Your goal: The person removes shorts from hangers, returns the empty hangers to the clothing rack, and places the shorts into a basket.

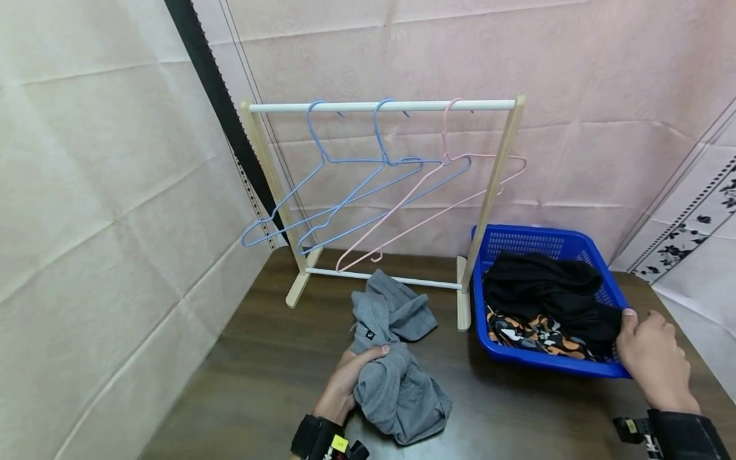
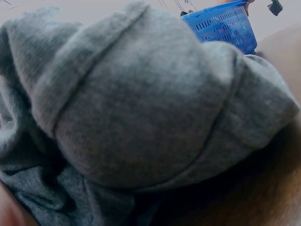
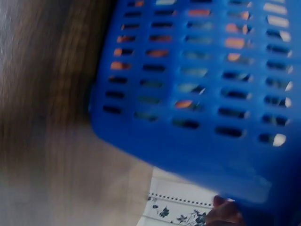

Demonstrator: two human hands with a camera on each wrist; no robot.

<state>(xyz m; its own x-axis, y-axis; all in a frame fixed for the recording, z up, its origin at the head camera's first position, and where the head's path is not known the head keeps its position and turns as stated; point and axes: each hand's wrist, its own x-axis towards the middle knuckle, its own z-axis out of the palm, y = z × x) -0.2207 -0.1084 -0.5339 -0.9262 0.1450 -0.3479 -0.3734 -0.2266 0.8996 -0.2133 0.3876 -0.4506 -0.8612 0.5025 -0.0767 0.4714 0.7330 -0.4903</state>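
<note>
My left hand (image 1: pixel 352 378) grips a bunched grey garment (image 1: pixel 397 377) above the table, thumb lying over the cloth. In the left wrist view the grey cloth (image 2: pixel 141 103) fills most of the picture and hides the fingers. On the right, my right hand (image 1: pixel 655 358) holds the near right rim of a blue plastic basket (image 1: pixel 552 364), thumb on top. The basket contains a black garment (image 1: pixel 540 287) and a patterned orange-and-black cloth (image 1: pixel 535 335). Close up in the right wrist view is the basket's slotted side (image 3: pixel 188 103), with part of the hand (image 3: pixel 225 213) at the bottom.
Behind the grey garment stands a small rack with a white top bar (image 1: pixel 356 107) and wooden legs (image 1: pixel 489 211). Two blue hangers (image 1: pixel 345 160) and a pink hanger (image 1: pixel 414 191) hang from it. Cloth-covered walls (image 1: pixel 126 255) bound the brown table (image 1: pixel 241 383).
</note>
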